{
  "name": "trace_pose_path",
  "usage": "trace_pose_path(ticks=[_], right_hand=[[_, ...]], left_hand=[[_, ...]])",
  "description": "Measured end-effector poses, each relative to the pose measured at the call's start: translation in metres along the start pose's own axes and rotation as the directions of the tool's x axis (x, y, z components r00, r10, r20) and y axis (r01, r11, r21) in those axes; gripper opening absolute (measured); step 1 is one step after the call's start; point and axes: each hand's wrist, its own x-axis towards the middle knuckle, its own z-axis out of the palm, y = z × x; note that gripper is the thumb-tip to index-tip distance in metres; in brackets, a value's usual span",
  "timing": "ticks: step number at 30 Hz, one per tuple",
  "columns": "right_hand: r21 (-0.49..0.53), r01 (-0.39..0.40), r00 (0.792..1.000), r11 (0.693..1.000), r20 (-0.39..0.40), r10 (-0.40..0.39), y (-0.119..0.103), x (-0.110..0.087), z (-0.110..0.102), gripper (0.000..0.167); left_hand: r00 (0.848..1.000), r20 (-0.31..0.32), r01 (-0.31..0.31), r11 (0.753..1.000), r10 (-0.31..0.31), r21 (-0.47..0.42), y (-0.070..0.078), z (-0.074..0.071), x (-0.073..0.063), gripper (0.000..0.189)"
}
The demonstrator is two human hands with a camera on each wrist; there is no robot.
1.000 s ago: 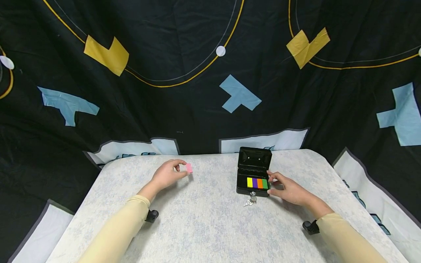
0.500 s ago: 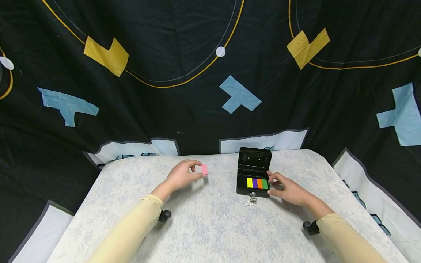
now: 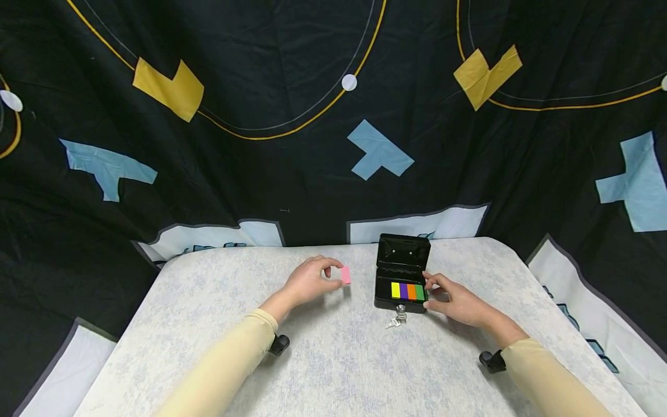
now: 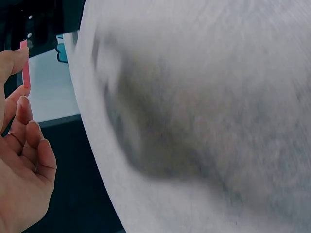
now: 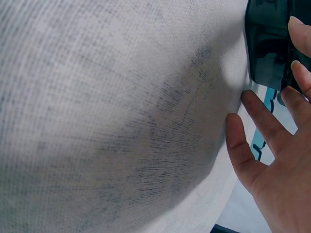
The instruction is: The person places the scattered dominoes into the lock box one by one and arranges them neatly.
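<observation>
In the head view, my left hand (image 3: 311,280) pinches a small pink sticky-note pad (image 3: 346,275) between thumb and fingertips, above the table and left of the cash box. The left wrist view has the pad (image 4: 25,64) edge-on as a thin strip; the other fingers curl loosely below it. A black cash box (image 3: 383,302) stands with its lid (image 3: 402,251) raised. Yellow, purple, orange and green strips (image 3: 408,291) lie side by side inside. My right hand (image 3: 458,301) touches the box's right side with thumb and fingertips, its remaining fingers spread in the right wrist view.
Keys (image 3: 394,321) hang from the lock (image 3: 400,311) at the box's front. A pale mottled cloth covers the table (image 3: 333,359). Behind it hangs a dark curtain (image 3: 312,191) with yellow and blue shapes.
My left hand has moved rightward across the table with the pink sticky-note pad, closer to the cash box. The right hand and the box have stayed in place.
</observation>
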Motion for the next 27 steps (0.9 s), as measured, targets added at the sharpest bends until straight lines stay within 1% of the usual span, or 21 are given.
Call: trace_pose_path(ticks=[7, 13, 18, 20, 27], right_hand=[[0.004, -0.001, 1.0, 1.0, -0.003, 0.001, 0.0, -0.001, 0.0, 0.036], [0.008, 0.015, 1.0, 1.0, -0.003, -0.015, 0.0, -0.001, 0.0, 0.035], [0.018, 0.018, 1.0, 1.0, 0.001, -0.018, 0.0, -0.001, 0.001, 0.034], [0.022, 0.016, 1.0, 1.0, 0.002, -0.016, -0.001, -0.001, 0.001, 0.034], [0.034, 0.02, 1.0, 0.999, 0.003, -0.02, -0.001, -0.001, 0.001, 0.033]], left_hand=[[1.0, 0.012, -0.024, 1.0, 0.024, 0.014, 0.013, 0.01, 0.005, 0.039], [0.998, 0.026, -0.064, 0.997, 0.063, 0.039, 0.028, 0.019, 0.012, 0.04], [0.995, 0.04, -0.093, 0.994, 0.091, 0.052, 0.038, 0.025, 0.017, 0.039], [0.994, 0.045, -0.098, 0.994, 0.096, 0.052, 0.041, 0.027, 0.018, 0.039], [0.994, 0.072, -0.087, 0.992, 0.08, 0.093, 0.05, 0.033, 0.025, 0.042]])
